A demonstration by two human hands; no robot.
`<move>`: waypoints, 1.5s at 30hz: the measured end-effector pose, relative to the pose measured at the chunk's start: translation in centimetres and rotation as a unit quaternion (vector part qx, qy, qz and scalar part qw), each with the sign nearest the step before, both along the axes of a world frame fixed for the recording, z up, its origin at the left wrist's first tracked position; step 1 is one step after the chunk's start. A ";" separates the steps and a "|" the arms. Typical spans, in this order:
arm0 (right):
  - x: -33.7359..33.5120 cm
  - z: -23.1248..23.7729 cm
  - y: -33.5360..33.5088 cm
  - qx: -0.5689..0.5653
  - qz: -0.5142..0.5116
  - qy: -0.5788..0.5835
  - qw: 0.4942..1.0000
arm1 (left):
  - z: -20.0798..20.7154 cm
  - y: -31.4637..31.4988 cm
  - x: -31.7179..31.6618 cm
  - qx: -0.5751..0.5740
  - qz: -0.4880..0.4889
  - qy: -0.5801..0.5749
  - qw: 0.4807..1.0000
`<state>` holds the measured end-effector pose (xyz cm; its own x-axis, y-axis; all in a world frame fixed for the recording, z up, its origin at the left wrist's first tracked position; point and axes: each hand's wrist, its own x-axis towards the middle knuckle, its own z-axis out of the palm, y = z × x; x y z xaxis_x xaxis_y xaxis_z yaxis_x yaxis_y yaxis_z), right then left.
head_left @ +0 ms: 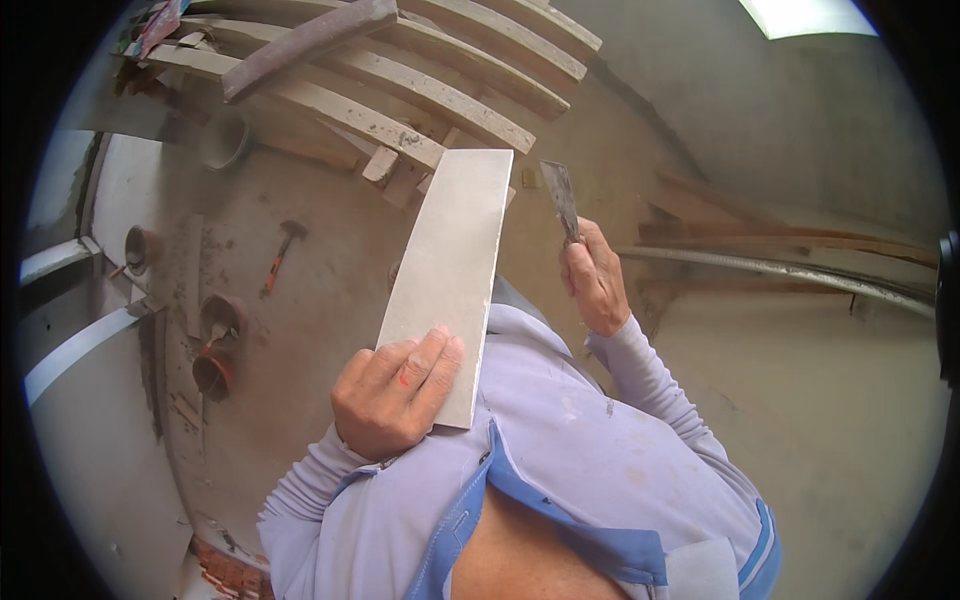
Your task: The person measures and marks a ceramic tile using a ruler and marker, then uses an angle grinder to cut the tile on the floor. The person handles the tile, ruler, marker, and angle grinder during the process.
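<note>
A long, pale, flat board [448, 245] stretches away from my chest toward the wooden slats. My left hand [395, 393] grips its near end, fingers lying over the top face and the thumb hidden beneath. To the right of the board, my right hand [598, 278] is closed around the handle of a putty knife [562, 195]. The knife's grey blade points up and away, apart from the board's right edge. Most of the handle is hidden in my fist.
Wooden slats [440, 95] form a rack ahead, with a curved brownish strip [310, 45] across them. On the floor at left lie an orange-handled hammer [283, 258] and buckets [213, 375]. A long metal pole [780, 268] and planks [720, 232] rest at right.
</note>
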<state>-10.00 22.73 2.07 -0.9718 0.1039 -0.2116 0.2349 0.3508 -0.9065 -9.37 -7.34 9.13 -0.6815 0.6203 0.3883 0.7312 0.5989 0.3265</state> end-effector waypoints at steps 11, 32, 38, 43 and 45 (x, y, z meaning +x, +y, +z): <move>2.4 7.4 -1.8 0.168 0.346 -0.009 0.923 | 0.0 -0.3 -0.5 -0.016 -0.036 0.001 0.999; -4.1 -2.0 2.7 0.250 0.265 -0.072 0.928 | 0.7 -0.2 -1.4 -0.055 -0.060 0.020 0.996; -5.8 -1.2 3.8 0.142 0.116 -0.005 0.983 | 0.4 -1.1 -0.8 0.021 0.033 -0.094 0.995; -2.4 3.2 -4.8 -0.011 0.241 0.010 0.971 | -1.2 -1.4 -0.5 0.148 0.164 -0.055 0.974; -2.3 5.3 -6.7 -0.002 0.299 -0.003 0.954 | -2.0 -1.9 -0.8 0.173 0.187 -0.039 0.966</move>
<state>-12.30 15.99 7.34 -0.8553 -0.4705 -0.2167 -0.0012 0.4201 -0.9075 -10.16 -9.19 7.16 -0.8680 0.1676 0.4675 0.4508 0.6611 0.5998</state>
